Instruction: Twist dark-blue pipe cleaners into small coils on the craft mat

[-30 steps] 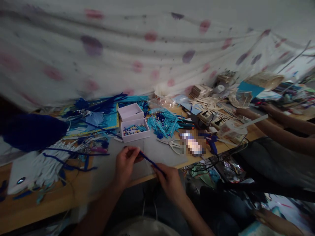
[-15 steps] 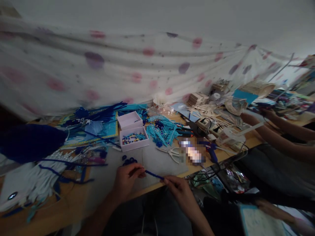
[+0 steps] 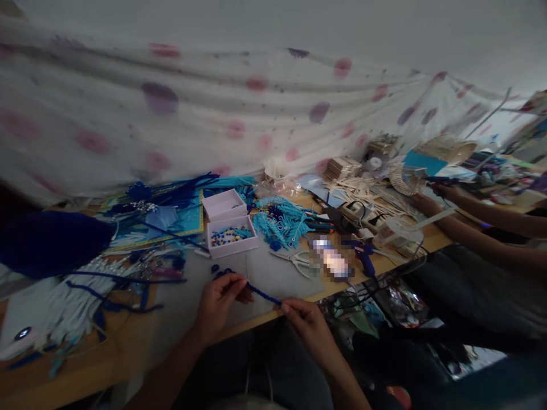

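Between my hands stretches a dark blue twisted pipe cleaner (image 3: 264, 294), slanting down to the right over the table's front edge. My left hand (image 3: 223, 296) pinches its upper end with thumb and fingers. My right hand (image 3: 305, 322) pinches the lower right end. Just behind my left hand lie several small dark blue coils (image 3: 223, 271) on a grey mat (image 3: 269, 279), partly hidden by the fingers. White-handled pliers (image 3: 294, 260) rest on the mat to the right, apart from both hands.
A white box (image 3: 233, 246) holds beads; its lid (image 3: 224, 206) sits behind it. Turquoise pipe-cleaner pieces (image 3: 284, 222) lie alongside. Right of the pliers are a blurred-out phone (image 3: 333, 259) and a blue glue gun (image 3: 363, 256). A co-worker's arms (image 3: 474, 222) reach in from the right.
My hands still hold the pipe cleaner and have shifted only slightly. At right, the co-worker's hands have moved, and the light blue-edged item below them is gone from view.
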Action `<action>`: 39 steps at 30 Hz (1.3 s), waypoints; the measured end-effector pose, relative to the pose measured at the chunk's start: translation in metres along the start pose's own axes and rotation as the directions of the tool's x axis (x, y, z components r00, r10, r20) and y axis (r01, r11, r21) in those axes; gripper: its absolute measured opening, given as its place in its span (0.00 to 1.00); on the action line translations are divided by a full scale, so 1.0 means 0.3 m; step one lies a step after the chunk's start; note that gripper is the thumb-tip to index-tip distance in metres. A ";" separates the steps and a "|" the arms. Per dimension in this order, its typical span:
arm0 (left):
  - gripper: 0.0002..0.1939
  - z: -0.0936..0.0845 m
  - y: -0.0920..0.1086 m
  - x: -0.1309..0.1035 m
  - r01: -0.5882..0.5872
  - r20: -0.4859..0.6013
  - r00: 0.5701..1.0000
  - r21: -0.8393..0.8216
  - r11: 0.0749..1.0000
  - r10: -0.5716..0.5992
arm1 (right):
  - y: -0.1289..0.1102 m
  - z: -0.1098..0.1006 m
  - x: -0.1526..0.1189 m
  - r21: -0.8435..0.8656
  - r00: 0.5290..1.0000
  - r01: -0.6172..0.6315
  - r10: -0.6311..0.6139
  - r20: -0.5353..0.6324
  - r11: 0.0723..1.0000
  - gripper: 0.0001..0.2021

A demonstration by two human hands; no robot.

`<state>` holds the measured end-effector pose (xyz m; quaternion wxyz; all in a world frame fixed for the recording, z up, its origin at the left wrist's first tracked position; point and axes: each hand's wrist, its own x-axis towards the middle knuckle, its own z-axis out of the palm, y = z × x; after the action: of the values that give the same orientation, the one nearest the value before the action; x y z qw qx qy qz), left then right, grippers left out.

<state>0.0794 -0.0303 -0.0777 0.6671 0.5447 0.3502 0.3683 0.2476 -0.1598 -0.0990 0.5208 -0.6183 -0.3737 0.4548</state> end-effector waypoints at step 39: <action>0.10 0.013 0.032 -0.135 -0.223 0.073 0.975 0.307 0.925 0.211 | -0.172 0.147 -0.043 -0.444 0.869 0.422 -0.492 -0.050 0.790 0.08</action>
<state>0.0622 -0.0660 -0.0649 0.5341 0.6861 0.3286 0.3688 0.2024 -0.1492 -0.0479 0.4990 -0.6410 -0.5574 0.1717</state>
